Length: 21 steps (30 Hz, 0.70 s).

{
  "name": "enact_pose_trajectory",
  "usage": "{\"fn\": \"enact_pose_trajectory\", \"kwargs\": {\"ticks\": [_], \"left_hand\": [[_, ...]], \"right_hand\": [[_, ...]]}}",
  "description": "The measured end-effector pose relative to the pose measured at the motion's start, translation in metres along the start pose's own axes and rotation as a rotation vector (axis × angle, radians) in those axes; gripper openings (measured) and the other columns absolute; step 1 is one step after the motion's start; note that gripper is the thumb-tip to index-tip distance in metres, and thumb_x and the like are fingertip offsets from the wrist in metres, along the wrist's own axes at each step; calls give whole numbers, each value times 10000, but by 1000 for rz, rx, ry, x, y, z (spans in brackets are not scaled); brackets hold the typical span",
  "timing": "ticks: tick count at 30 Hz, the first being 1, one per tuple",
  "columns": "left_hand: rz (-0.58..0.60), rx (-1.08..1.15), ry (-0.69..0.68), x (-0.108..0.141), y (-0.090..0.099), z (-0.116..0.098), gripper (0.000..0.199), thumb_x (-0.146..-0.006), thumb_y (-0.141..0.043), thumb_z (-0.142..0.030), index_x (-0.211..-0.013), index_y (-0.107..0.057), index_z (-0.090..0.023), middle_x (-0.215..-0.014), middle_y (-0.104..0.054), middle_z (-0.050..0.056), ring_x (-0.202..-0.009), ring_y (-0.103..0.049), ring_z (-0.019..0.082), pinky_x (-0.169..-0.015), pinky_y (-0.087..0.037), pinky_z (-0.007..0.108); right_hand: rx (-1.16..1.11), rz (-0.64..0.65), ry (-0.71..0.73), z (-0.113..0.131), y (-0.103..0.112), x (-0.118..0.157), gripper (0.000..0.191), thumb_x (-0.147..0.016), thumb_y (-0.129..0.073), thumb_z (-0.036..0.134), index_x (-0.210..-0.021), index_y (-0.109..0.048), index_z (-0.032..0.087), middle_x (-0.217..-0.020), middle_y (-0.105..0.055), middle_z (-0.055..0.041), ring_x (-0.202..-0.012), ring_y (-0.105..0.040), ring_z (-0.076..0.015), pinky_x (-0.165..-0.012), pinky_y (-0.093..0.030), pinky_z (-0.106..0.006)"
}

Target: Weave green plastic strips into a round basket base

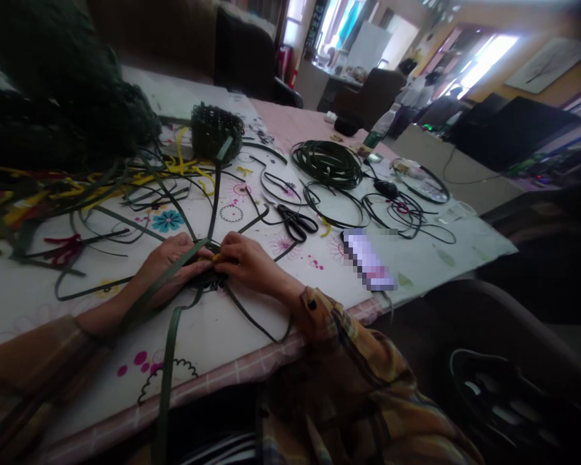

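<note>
My left hand (pixel 167 271) presses flat on a small knot of crossed dark green weaving strips (pixel 212 276) on the flowered tablecloth. One long green strip (pixel 170 352) runs over my left wrist and off the table's front edge. My right hand (pixel 249 261) pinches the strips at the knot, with a bit of yellow strip (pixel 216 257) at its fingertips. Other green strips fan out from the knot toward the far side.
Black scissors (pixel 296 223) lie just beyond my right hand. A small woven green basket (pixel 216 131) stands farther back, a coil of green strip (pixel 326 163) to its right, yellow strips (pixel 188 169) at left. A blurred phone (pixel 369 259) lies near the table's right edge (pixel 489 252).
</note>
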<state>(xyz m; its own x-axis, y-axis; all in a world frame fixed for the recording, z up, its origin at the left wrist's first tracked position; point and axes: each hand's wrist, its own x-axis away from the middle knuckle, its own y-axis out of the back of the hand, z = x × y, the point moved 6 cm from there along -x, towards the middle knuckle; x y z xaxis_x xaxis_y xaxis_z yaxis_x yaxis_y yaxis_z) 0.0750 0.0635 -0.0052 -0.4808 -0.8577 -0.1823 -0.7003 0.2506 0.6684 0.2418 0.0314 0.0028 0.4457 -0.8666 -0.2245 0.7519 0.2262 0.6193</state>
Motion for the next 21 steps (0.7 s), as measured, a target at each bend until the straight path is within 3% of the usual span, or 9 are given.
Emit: {"fn": "enact_pose_trajectory", "kwargs": {"ticks": [4,9,12,15,17,21], "left_hand": [[-11,25,23,1,0,1,296,-847,-682,-552,-874,-829,-297,-835,-616,37,-858,-620,274,-844,-516,400],[-22,129,60,7,1,2,247,-837,-747,-512,-833,-793,-270,-872,-647,25,-827,-614,243,-839,-528,377],[0,93,-44,7,-3,3,248,-850,-744,-510,-794,-820,-280,-865,-654,39,-870,-617,251,-865,-521,386],[50,20,-191,8,-10,4,303,-876,-730,-552,-740,-835,-302,-848,-665,55,-919,-619,270,-878,-512,398],[52,31,-197,8,-11,6,319,-911,-705,-562,-809,-841,-292,-879,-691,55,-936,-639,272,-884,-526,394],[-38,57,-19,10,-4,11,353,-974,-653,-525,-1138,-774,-236,-993,-737,31,-933,-679,259,-886,-566,362]], "right_hand": [[-29,-10,5,1,1,1,197,-984,-661,61,-824,-666,177,-954,-568,-19,-917,-589,-170,-912,-474,-314],[-80,-187,-188,-10,6,1,226,-921,-641,32,-778,-595,202,-903,-543,7,-892,-563,-168,-891,-467,-312],[-136,-282,-277,-14,4,2,230,-892,-670,24,-759,-612,201,-892,-542,11,-898,-566,-164,-898,-473,-304],[-196,-350,-252,-11,2,3,188,-917,-697,65,-796,-664,205,-909,-574,11,-916,-593,-160,-900,-479,-296],[-236,-325,-223,-10,0,2,162,-948,-707,115,-819,-675,208,-886,-602,21,-888,-603,-154,-879,-478,-293],[-247,-229,-195,-11,6,0,208,-982,-769,251,-819,-652,194,-820,-598,36,-806,-571,-141,-790,-450,-281]]}}
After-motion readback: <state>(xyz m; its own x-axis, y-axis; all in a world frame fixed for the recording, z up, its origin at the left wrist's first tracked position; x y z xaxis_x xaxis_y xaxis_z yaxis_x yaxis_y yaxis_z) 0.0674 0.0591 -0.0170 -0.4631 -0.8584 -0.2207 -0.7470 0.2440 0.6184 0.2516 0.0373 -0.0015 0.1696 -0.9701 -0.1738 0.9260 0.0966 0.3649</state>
